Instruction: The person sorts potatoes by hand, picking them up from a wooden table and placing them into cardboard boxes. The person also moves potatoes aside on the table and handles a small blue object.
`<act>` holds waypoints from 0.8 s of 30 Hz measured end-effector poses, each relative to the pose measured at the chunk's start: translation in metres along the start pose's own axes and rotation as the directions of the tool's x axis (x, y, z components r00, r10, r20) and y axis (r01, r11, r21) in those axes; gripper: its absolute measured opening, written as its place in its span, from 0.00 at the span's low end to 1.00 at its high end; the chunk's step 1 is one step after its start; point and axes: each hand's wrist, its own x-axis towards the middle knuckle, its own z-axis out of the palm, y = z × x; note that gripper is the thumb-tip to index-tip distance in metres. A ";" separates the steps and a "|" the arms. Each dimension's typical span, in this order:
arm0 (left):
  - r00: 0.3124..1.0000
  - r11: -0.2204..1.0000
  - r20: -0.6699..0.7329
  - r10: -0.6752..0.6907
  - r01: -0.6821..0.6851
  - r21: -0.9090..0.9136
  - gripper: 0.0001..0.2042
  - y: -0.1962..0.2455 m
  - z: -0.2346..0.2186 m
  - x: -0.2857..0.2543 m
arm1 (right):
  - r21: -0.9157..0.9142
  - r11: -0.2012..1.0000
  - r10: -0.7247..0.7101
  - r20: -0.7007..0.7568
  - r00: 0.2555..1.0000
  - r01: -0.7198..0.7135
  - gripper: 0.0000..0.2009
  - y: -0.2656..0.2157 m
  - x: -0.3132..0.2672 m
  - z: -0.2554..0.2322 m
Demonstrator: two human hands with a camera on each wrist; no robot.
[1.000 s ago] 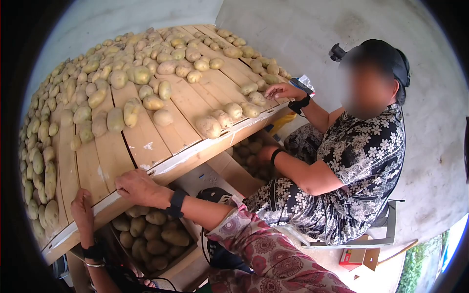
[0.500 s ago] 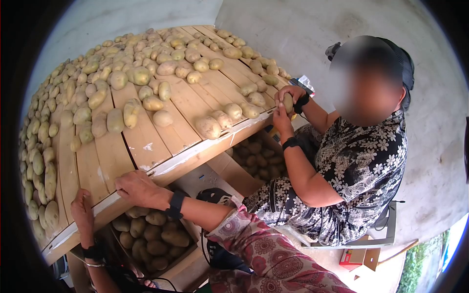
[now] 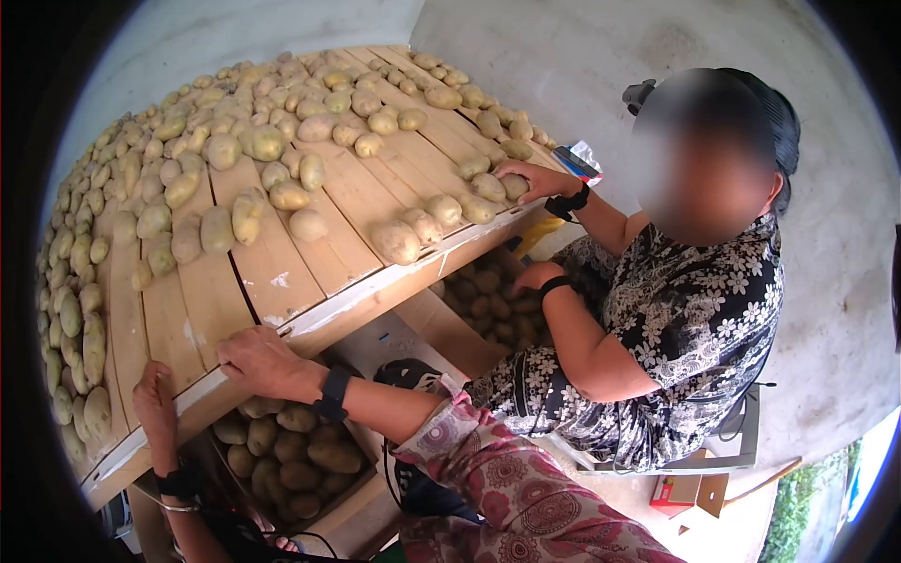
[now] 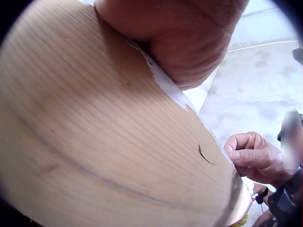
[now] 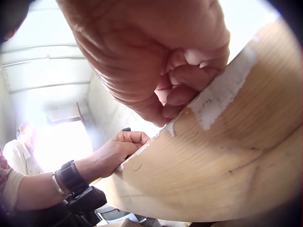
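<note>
In the head view my left hand (image 3: 155,405) rests at the near edge of the slatted wooden table (image 3: 314,272), fingers loosely curled and nothing in them. My right hand (image 3: 263,361) lies on the same edge a short way to the right. The right wrist view shows the right hand's fingers (image 5: 182,90) loosely bent over the white-smeared board edge, holding nothing. Potatoes (image 3: 216,230) lie on the slats beyond both hands. Below the right forearm stands a crate of potatoes (image 3: 305,460).
To the right sits another person (image 3: 648,328) in a black floral shirt, one hand (image 3: 535,178) at a potato (image 3: 514,186) on the table edge, the other hand (image 3: 540,277) above a second potato crate (image 3: 488,300). Several potatoes (image 3: 422,225) line that edge. Walls (image 3: 563,66) stand behind.
The other person lifted a potato from the crate, held it in both hands, and has brought it to the table edge, one hand lowering toward the crate. My hands stay in place.
</note>
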 end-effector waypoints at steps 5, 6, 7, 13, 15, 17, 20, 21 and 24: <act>1.000 1.000 -0.005 0.006 -0.006 -0.017 0.07 0.000 -0.001 -0.002 | -0.003 1.000 0.002 0.005 1.000 -0.002 0.03 -0.002 -0.001 0.002; 1.000 0.999 -0.001 0.011 -0.011 -0.031 0.06 -0.001 -0.002 -0.002 | -0.008 1.000 -0.005 -0.002 1.000 0.005 0.03 -0.003 -0.001 0.003; 1.000 0.999 0.000 0.011 -0.011 -0.031 0.06 -0.002 -0.002 -0.003 | -0.014 1.000 -0.012 -0.008 1.000 0.012 0.03 -0.003 -0.002 0.004; 1.000 0.999 0.014 0.020 -0.019 -0.043 0.06 -0.007 -0.005 -0.005 | -0.030 1.000 -0.009 -0.011 1.000 0.009 0.03 -0.010 -0.003 0.007; 1.000 0.999 0.020 0.007 -0.007 -0.046 0.06 -0.006 -0.006 -0.006 | -0.023 1.000 0.012 0.008 1.000 -0.012 0.04 -0.014 -0.003 0.005; 1.000 0.999 0.017 0.009 -0.009 -0.044 0.06 -0.010 -0.005 -0.007 | -0.017 0.999 0.036 0.026 0.999 -0.035 0.04 -0.016 -0.004 0.005; 1.000 0.999 0.021 -0.007 0.008 -0.038 0.07 -0.008 -0.007 -0.008 | -0.026 0.999 0.033 0.031 0.999 -0.032 0.04 -0.016 -0.003 0.007; 0.999 0.999 0.031 -0.022 0.023 -0.035 0.07 -0.006 -0.008 -0.008 | -0.029 0.999 0.030 0.028 0.999 -0.029 0.04 -0.016 -0.003 0.007; 0.999 1.000 0.031 -0.019 0.019 -0.023 0.07 -0.010 -0.005 -0.008 | -0.021 0.999 0.025 0.020 0.999 -0.024 0.04 -0.014 -0.005 0.008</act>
